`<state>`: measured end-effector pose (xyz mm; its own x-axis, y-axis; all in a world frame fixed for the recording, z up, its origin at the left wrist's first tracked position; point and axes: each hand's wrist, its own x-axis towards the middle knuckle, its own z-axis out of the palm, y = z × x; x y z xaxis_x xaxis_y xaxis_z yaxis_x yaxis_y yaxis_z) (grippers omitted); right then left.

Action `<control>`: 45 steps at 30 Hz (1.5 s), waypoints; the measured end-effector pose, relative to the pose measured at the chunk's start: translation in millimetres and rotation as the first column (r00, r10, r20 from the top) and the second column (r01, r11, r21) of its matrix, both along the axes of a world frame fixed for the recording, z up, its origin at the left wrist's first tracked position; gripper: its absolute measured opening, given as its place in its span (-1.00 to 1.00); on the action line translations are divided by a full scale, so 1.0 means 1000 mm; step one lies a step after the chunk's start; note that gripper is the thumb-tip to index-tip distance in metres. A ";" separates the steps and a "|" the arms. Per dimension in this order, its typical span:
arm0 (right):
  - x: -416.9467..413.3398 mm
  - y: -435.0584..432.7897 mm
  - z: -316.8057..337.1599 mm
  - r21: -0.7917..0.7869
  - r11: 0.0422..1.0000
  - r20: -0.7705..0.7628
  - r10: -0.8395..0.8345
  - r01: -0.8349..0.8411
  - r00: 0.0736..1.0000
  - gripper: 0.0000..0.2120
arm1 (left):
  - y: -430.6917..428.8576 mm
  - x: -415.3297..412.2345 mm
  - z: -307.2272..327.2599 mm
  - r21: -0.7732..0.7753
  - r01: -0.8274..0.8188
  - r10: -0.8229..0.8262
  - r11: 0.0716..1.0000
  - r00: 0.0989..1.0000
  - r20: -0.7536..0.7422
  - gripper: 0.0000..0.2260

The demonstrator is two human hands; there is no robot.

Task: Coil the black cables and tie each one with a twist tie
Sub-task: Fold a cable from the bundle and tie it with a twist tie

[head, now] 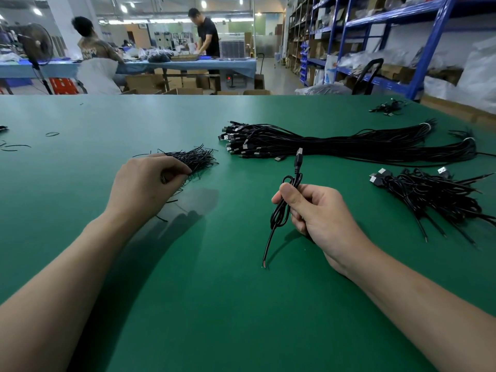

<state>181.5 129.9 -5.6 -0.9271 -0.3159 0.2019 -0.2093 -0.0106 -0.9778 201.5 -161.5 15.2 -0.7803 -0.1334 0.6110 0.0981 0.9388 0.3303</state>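
Grips the coiled cable (297,165) mid-loop in the right hand (316,213), above the green table (214,291), plug end up, bare tail hanging down, probably to keep the loops from springing apart before tying. Reaches with the left hand (145,181), fingers (177,170) curled, into the twist ties (196,158) left of the uncoiled bundle (349,146); no telling yet of a tie pinched or not.

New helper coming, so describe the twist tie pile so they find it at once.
On the green table, look left of the long bundle of USB cables. The twist ties are the small heap at the left hand's fingertips: short, thin, no plugs.
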 end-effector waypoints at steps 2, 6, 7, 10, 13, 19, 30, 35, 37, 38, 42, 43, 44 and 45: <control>0.000 0.000 0.000 -0.004 1.000 -0.004 0.014 -0.014 1.000 -0.68 | 0.016 0.002 0.005 0.130 0.124 -0.118 0.984 0.991 -0.060 -0.88; 0.001 -0.001 0.000 -0.040 0.997 0.000 0.059 -0.059 0.998 -0.71 | 0.068 0.007 0.007 0.385 0.403 -0.446 0.830 0.895 0.025 -0.85; 0.001 -0.001 0.000 -0.049 0.997 0.007 0.067 -0.066 0.998 -0.71 | 0.080 0.007 0.007 0.453 0.444 -0.512 0.774 0.859 0.033 -0.86; 0.001 -0.001 0.001 -0.076 0.994 0.027 0.076 -0.074 0.997 -0.70 | 0.100 0.005 0.009 0.673 0.471 -0.599 0.571 0.799 -0.052 -0.98; 0.000 -0.002 0.000 -0.108 0.993 0.035 0.057 -0.053 0.998 -0.65 | 0.109 0.006 0.000 0.731 0.472 -0.613 0.493 0.785 -0.093 -0.94; -0.002 -0.002 -0.001 -0.114 0.993 0.023 -0.018 0.021 1.000 -0.67 | 0.118 0.007 -0.009 0.764 0.479 -0.595 0.433 0.788 -0.158 -0.92; -0.002 -0.001 -0.004 -0.064 0.993 -0.005 -0.097 0.096 0.995 -0.81 | 0.119 0.015 -0.012 0.868 0.387 -0.633 0.310 0.765 -0.115 -0.88; 0.000 -0.002 -0.002 -0.054 0.995 -0.019 -0.088 0.087 0.996 -0.82 | 0.118 0.016 -0.012 0.934 0.292 -0.625 0.206 0.773 -0.103 -0.78; 0.002 -0.002 -0.002 -0.060 0.996 -0.019 -0.065 0.064 0.998 -0.83 | 0.117 0.017 -0.012 0.945 0.271 -0.615 0.182 0.781 -0.105 -0.72; 0.002 -0.002 -0.001 -0.060 0.997 -0.016 -0.054 0.053 0.998 -0.84 | 0.117 0.017 -0.012 0.949 0.264 -0.612 0.174 0.784 -0.106 -0.71; 0.005 -0.001 0.000 -0.066 0.998 0.004 -0.022 0.022 1.000 -0.85 | 0.117 0.017 -0.012 0.958 0.247 -0.612 0.144 0.783 -0.110 -0.73; 0.005 -0.001 0.001 -0.064 0.998 0.008 -0.014 0.015 1.000 -0.84 | 0.117 0.016 -0.012 0.958 0.247 -0.613 0.146 0.783 -0.108 -0.73; 0.006 -0.001 0.001 -0.063 0.998 0.011 -0.006 0.006 1.000 -0.84 | 0.117 0.016 -0.013 0.955 0.250 -0.614 0.157 0.782 -0.104 -0.73; 0.006 -0.002 0.002 -0.067 0.998 0.016 0.003 -0.002 1.000 -0.84 | 0.116 0.016 -0.013 0.951 0.254 -0.614 0.178 0.784 -0.095 -0.72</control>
